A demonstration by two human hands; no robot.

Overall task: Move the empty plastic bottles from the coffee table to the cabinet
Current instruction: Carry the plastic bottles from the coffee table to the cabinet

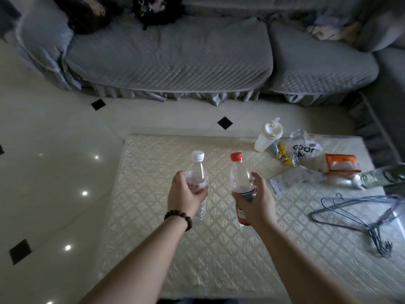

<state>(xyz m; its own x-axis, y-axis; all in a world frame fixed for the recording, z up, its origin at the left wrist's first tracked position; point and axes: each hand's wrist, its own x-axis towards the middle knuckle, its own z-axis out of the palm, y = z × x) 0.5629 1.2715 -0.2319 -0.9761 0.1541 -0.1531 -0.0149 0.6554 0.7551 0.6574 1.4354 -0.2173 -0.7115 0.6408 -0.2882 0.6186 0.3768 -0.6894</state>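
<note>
My left hand (185, 194) is wrapped around a clear plastic bottle with a white cap (198, 170) and a red-printed label. My right hand (254, 198) grips a second clear bottle with a red cap (238, 170) and a red label near its base. Both bottles are upright and look empty, over the coffee table (153, 216) with its cream quilted cover. I cannot tell whether their bases touch the cover. A third bottle (377, 176), clear with a green label, lies on its side at the table's right edge. No cabinet is in view.
At the table's far right are a white lidded tumbler (266, 138), a clear plastic bag (303, 150), wrapped sweets, an orange tissue pack (341, 164) and a paper slip. Wire hangers (361, 216) lie at the right. A grey sofa (175, 58) stands beyond a strip of glossy tiled floor.
</note>
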